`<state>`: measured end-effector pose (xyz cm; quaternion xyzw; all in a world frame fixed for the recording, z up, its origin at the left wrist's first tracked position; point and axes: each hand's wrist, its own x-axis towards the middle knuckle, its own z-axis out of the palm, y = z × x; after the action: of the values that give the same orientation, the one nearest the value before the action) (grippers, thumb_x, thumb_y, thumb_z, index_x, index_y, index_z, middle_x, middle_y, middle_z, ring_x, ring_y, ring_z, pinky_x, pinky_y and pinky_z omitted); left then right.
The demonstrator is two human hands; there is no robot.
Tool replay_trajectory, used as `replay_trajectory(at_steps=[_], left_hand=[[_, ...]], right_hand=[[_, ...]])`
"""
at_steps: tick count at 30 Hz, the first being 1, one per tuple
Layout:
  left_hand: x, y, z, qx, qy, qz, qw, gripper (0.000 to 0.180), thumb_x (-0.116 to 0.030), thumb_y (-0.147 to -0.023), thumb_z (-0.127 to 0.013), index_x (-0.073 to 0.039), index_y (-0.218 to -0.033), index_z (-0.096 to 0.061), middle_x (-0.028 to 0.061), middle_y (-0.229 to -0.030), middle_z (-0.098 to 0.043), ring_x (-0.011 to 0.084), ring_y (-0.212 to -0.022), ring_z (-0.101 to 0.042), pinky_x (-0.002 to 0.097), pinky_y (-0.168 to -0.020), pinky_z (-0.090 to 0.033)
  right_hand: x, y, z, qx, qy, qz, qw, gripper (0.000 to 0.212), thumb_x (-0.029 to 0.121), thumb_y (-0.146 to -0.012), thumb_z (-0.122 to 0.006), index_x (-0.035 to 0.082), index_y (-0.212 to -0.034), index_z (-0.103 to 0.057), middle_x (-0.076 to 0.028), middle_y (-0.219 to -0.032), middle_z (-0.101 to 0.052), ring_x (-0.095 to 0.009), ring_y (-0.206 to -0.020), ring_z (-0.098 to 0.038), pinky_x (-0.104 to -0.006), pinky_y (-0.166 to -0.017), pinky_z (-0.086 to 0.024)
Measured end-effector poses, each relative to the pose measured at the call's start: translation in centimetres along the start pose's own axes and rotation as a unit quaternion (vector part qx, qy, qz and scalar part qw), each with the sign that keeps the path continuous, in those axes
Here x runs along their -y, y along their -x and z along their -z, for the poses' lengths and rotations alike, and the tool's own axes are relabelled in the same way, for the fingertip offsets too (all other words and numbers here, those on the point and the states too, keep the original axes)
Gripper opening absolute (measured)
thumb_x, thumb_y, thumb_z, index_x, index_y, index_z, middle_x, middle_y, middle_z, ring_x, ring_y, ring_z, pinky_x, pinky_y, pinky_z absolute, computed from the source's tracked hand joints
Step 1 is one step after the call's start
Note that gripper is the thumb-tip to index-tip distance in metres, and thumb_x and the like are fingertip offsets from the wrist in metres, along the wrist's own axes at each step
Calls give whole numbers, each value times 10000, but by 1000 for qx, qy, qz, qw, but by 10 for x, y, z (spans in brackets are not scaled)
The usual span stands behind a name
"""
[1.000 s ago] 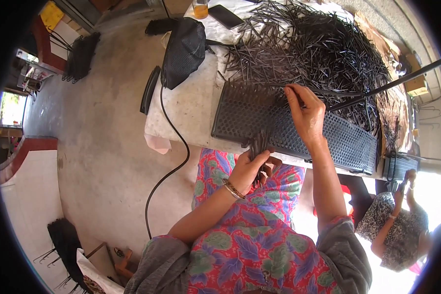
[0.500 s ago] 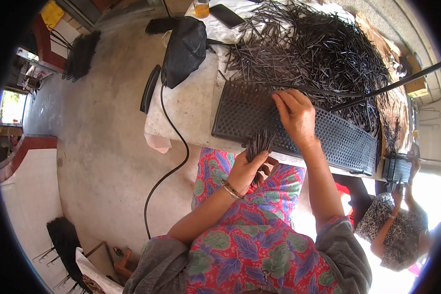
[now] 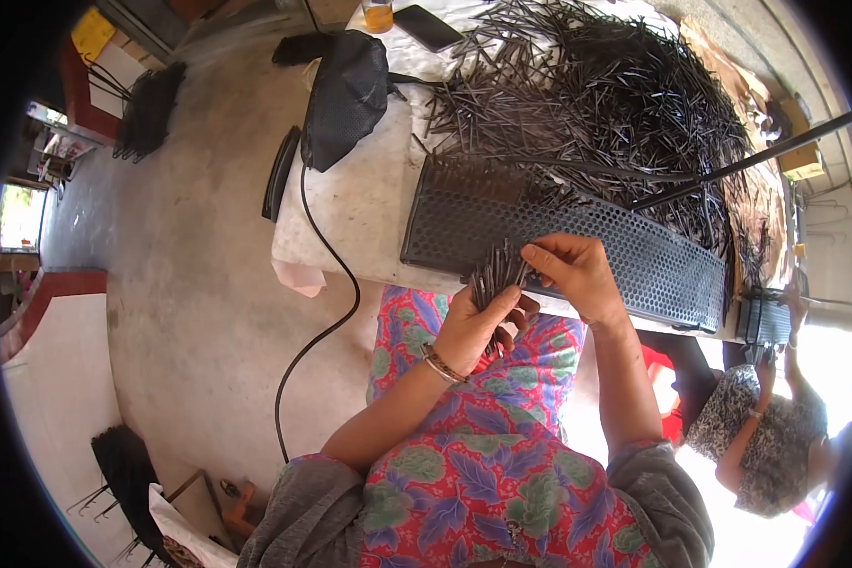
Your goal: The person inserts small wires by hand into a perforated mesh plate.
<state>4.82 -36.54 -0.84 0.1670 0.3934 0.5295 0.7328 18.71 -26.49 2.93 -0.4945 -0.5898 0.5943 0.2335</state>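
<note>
2 hands, 1 bunch of sticks (image 3: 495,273), just by the perforated tray (image 3: 634,256)
Left hand (image 3: 473,329) is wrapped round the bunch at the tray's near edge, ends up, probably to keep them in reach; right hand (image 3: 582,277) has fingertips pinched beside it, can't tell if on a stick. Behind the tray: loose pile (image 3: 625,104), black pole (image 3: 767,153) slanting across, kinda in the way.

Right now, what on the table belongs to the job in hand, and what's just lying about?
In the job:
- bundle of dark strips, in the left hand; right hand at its top
- perforated black panel
- dark strip pile

Apparently lying about:
- glass of amber liquid
- flat dark phone-like slab
</note>
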Motion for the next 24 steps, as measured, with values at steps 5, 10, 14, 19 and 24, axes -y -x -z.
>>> replay_trajectory(at_steps=[5,10,14,19,24], left_hand=[[7,0,3,-16,32,30,999,221,-227,-943,-533,-57,-1084,-550,113,-932,-653,122,-720,-621,196,-463,-460],[12,0,5,-7,5,58,998,219,-216,-941,-535,-54,-1086,-557,121,-941,-658,113,-712,-615,201,-517,-472],[12,1,4,-19,-1,52,998,215,-217,-942,-532,-60,-1086,-563,119,-926,-663,95,-674,-602,195,-482,-458],[13,1,7,-24,8,42,999,212,-212,-943,-525,-57,-1082,-560,135,-914,-664,75,-593,-573,194,-409,-425],[9,0,7,-6,-3,55,998,220,-222,-955,-495,-42,-1068,-548,169,-930,-660,90,-581,-578,202,-406,-433]], right_hand=[[16,-6,11,-108,-29,25,993,243,187,-853,-674,-41,-936,-665,-3,-696,-620,-47,-562,-509,-192,-504,-404],[13,-36,15,-233,-22,157,960,246,194,-853,-683,-25,-964,-665,-10,-760,-644,-45,-599,-511,-191,-535,-420],[2,-49,16,-235,-3,169,957,212,157,-856,-677,-7,-991,-664,-2,-782,-652,-36,-623,-513,-190,-553,-433],[1,-47,16,-214,9,189,958,197,138,-854,-673,2,-996,-665,5,-785,-653,-34,-621,-512,-190,-554,-436],[0,-47,17,-201,28,217,955,185,127,-860,-664,1,-996,-663,-3,-806,-654,-37,-622,-514,-189,-560,-439]])
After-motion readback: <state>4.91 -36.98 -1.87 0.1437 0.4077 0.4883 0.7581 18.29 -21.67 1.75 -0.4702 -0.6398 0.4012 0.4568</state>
